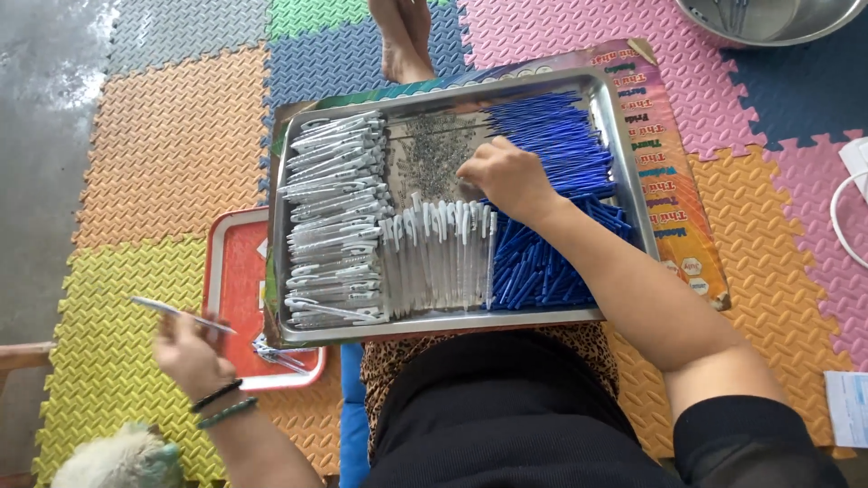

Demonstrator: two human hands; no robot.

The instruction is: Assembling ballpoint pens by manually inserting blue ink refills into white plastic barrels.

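A steel tray (624, 163) rests on my lap. It holds white pen barrels (333, 217) stacked at the left, white pen parts (438, 253) in the middle, a pile of small metal springs (432, 154) at the back and blue refills (561, 145) at the right. My right hand (504, 176) reaches into the tray, its fingers down at the edge of the springs beside the blue refills. My left hand (188, 351) is off to the left of the tray, above a red tray (226, 271), and holds a thin white pen (172, 310).
Coloured foam mats (172, 136) cover the floor. A printed cardboard sheet (678, 190) lies under the steel tray. Someone's bare feet (402, 41) are at the far edge. A metal basin (768, 23) sits at top right, and several finished pens (276, 354) lie on the red tray.
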